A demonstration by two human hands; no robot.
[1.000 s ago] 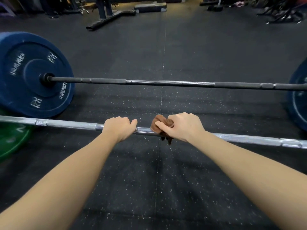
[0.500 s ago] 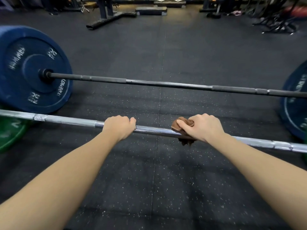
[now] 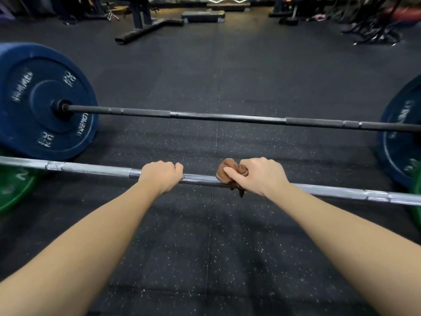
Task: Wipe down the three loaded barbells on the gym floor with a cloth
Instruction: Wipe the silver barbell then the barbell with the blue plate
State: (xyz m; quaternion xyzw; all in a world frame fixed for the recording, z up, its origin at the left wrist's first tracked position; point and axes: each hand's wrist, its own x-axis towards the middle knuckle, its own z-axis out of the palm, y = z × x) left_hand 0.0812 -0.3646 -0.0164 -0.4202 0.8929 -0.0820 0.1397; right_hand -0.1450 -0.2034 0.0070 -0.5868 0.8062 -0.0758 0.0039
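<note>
Left hand (image 3: 162,176) grips silver bar (image 3: 337,192); right hand (image 3: 257,175) clamps brown cloth (image 3: 224,171) on it. Green plates (image 3: 13,190) cut off at both frame edges.

Left hand (image 3: 162,176) and cloth-wrapped right hand (image 3: 257,176) on silver barbell (image 3: 95,169).

floor: black speckled rubber mat (image 3: 205,258) | back: dark bench frame (image 3: 145,26), step platform (image 3: 202,15) | light: dim

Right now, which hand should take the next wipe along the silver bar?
Right. The right hand grips the brown cloth against the silver bar. The left hand grips only bare bar, probably steadying it.
</note>
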